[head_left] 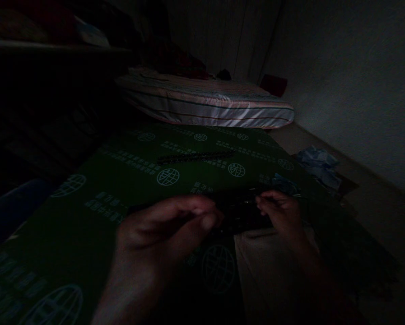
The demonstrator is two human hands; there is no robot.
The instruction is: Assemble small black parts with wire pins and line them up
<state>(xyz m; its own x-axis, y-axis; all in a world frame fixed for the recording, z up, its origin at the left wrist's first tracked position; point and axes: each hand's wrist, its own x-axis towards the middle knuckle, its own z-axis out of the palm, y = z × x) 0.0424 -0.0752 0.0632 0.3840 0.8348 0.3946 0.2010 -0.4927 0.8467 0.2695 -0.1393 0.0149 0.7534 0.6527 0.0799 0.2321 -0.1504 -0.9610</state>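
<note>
My left hand (158, 239) is raised over a green printed sheet (124, 189), thumb and forefinger pinched together; whatever lies between them is too small or dark to name. Farther right, my right hand (283, 212) has its fingertips closed at the right part of a dark, flat object (239, 210) with small light spots. The dim light hides what that object is and what the fingertips hold. A long, narrow black strip (195, 157) with a beaded or holed surface lies on the sheet beyond both hands. Below my right hand is a flat tan piece (266, 266).
At the far end stands a mattress (216, 108) with a striped cover. Small bluish packaging (285, 183) lies beyond my right hand. Crumpled plastic (319, 162) rests on the floor at the right, near the wall (358, 90). A shelf edge (60, 46) runs along the upper left.
</note>
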